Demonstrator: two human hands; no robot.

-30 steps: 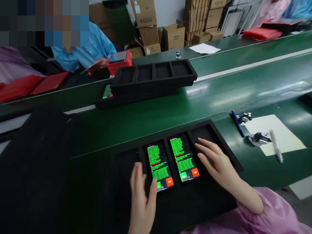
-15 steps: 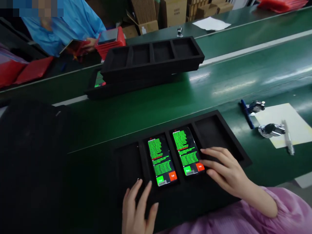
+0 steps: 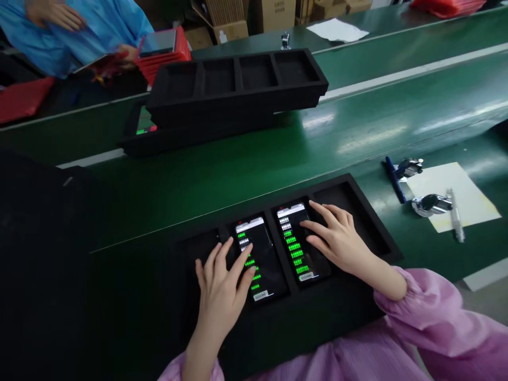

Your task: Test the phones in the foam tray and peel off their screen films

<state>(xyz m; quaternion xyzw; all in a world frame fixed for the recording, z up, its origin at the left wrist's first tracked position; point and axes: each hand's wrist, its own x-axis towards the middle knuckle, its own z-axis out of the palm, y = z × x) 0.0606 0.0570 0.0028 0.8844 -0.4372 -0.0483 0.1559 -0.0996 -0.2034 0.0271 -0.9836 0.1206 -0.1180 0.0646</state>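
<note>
My left hand (image 3: 222, 283) and right hand (image 3: 337, 241) have moved up, fingers spread, tips resting on the left phone (image 3: 266, 271) and right phone (image 3: 296, 248) in the foam tray (image 3: 301, 317) beneath them. Both screens have swapped the full green lists with buttons for shorter ones.

Tray (image 3: 359, 296): matt black foam. Phones (image 3: 260, 259) (image 3: 299, 243): glossy glass screens. Belt (image 3: 278, 159): smooth green, sheened. Sheet (image 3: 468, 193): matt paper. Clips (image 3: 431, 203): shiny metal. Sleeve (image 3: 432, 317): soft pink cloth. Boxes (image 3: 278, 13): brown cardboard.
</note>
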